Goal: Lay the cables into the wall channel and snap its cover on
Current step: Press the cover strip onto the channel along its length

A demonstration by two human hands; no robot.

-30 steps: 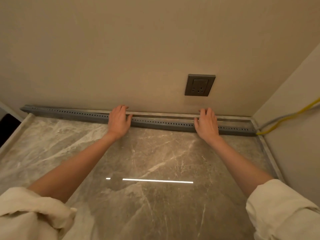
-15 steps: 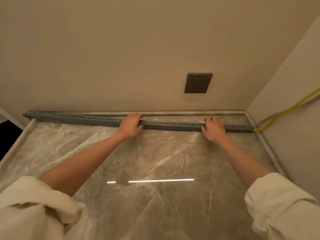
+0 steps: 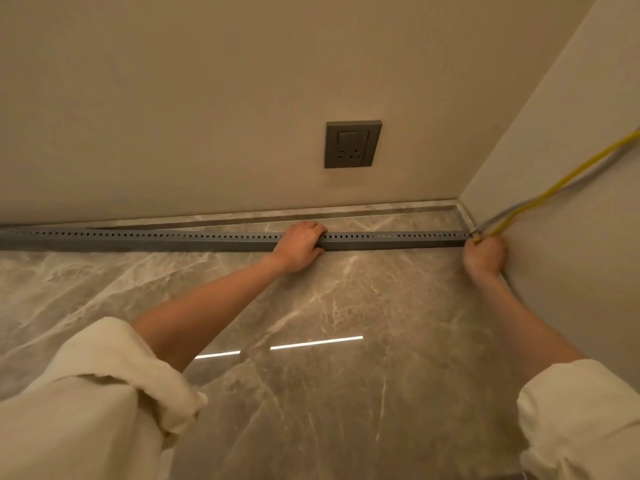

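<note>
A long grey slotted cable channel (image 3: 156, 239) lies on the marble surface, a little away from the back wall. My left hand (image 3: 300, 245) grips the channel near its middle, fingers curled over the top. My right hand (image 3: 484, 255) is at the channel's right end by the corner, closed where a yellow cable (image 3: 568, 180) and a grey cable (image 3: 512, 211) come down along the right wall. The cables' ends are hidden by that hand. No separate cover shows.
A grey wall socket (image 3: 352, 144) sits on the back wall above the channel. The polished marble surface (image 3: 346, 306) has a raised rim (image 3: 381, 211) along the back wall. The right wall closes the corner.
The channel has come forward, away from the back wall. My right hand slid along it to its right end at the cables. The view has shifted to the right.
</note>
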